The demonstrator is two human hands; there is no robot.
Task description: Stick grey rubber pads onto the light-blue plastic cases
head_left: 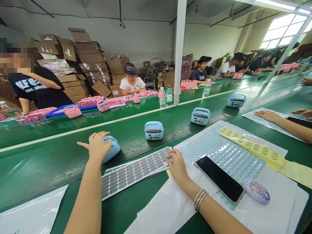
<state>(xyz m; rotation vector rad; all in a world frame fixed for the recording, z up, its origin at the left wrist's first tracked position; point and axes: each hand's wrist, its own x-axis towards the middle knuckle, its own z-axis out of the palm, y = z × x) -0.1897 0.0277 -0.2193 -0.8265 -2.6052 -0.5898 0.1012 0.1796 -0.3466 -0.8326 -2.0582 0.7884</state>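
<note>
Head cam, left hand (97, 146) spreading flat over a light-blue case (111, 150), right hand (176, 165) fingertips pressing a gray sticker sheet (136, 172), phone (219, 178) lying alongside, more blue cases (154, 130) sitting on the belt.

Both forearms are bare with no sleeves showing, and thin metal bangles (200, 199) circle the right wrist.

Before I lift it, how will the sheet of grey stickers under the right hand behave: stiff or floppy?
The sheet of grey stickers looks thin and lies flat, so it will probably flop and bend if lifted by one edge. It seems light; a push by the right hand may slide it easily over the smooth green table.
</note>
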